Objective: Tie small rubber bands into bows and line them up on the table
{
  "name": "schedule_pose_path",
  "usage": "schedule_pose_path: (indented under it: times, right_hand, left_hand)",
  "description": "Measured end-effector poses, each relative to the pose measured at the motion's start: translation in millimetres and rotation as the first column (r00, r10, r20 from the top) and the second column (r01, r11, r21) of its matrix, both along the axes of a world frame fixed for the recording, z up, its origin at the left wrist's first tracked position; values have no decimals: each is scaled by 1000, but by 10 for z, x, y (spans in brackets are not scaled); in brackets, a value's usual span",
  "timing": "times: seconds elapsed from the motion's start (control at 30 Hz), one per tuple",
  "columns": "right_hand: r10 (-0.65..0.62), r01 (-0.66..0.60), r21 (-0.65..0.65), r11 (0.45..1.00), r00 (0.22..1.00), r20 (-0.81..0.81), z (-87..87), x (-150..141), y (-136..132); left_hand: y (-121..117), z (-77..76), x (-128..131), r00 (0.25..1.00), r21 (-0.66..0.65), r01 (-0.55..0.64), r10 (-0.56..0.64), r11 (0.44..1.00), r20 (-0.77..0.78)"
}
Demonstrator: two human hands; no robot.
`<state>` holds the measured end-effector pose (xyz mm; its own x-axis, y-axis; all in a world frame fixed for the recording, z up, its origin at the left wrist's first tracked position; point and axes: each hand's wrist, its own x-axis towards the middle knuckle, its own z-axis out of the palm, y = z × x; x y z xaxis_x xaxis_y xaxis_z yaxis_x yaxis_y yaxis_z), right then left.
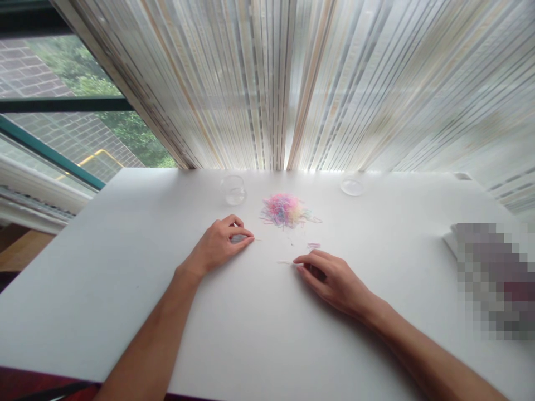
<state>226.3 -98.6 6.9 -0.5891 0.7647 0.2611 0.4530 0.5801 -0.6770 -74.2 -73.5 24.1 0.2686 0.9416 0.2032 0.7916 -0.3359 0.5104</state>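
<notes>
My left hand (220, 240) pinches one end of a thin pale-yellow rubber band (258, 240) between thumb and forefinger, low over the white table (234, 328). My right hand (330, 278) is to the right and nearer to me, palm down, thumb and forefinger close together at the end of a thin whitish rubber band (285, 262); the exact grip is too small to make out. Beyond both hands lies a loose heap of pastel rubber bands (285, 209), pink, blue and yellow. A few pink-purple bands (314, 245) lie just beyond my right fingertips.
A clear round container (234, 190) stands behind the heap on the left, and a clear round lid (351, 187) lies at the back right. A blurred-out object (495, 278) occupies the right side. Striped curtains (276, 83) hang along the back edge, with a window (83, 106) at left.
</notes>
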Motion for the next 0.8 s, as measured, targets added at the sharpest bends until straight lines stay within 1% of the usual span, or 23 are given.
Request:
schedule_pose_path:
  times: [0.1,0.2,0.27,0.33,0.4,0.47,0.53,0.63,0.73,0.8]
  right_hand:
    - [0,0,0,1000,1000,4,4,-4,3]
    - [0,0,3,1000,1000,5,3,-9,10]
    - [-3,3,4,1000,1000,-2,4,-11,12]
    - [-5,5,5,1000,1000,-15,9,-12,13]
    - [-9,9,1,1000,1000,-30,17,-13,15]
    - [-19,19,-10,1000,999,-43,28,-16,17]
    - [-24,23,-21,1000,998,-54,36,-19,22]
    - [-25,23,-33,999,998,-63,43,-21,29]
    - [-24,21,-44,999,998,-65,46,-16,33]
    - [-25,21,-47,999,998,-65,47,-11,34]
  left_hand:
    - [2,-5,-17,1000,2,-9,9,1000,-7]
    - [-5,1,-10,1000,48,8,-8,999,-8]
    - [-33,26,46,999,102,32,-34,994,13]
    - [-87,66,151,995,134,84,-91,987,41]
    - [-156,102,279,980,104,189,-194,976,41]
    - [-217,118,394,962,60,271,-272,961,4]
    - [-253,106,474,955,39,295,-294,955,-35]
    - [-265,49,540,951,40,306,-304,951,-57]
    - [-257,0,571,948,64,314,-308,947,-81]
    - [-244,-1,554,947,73,315,-309,946,-86]
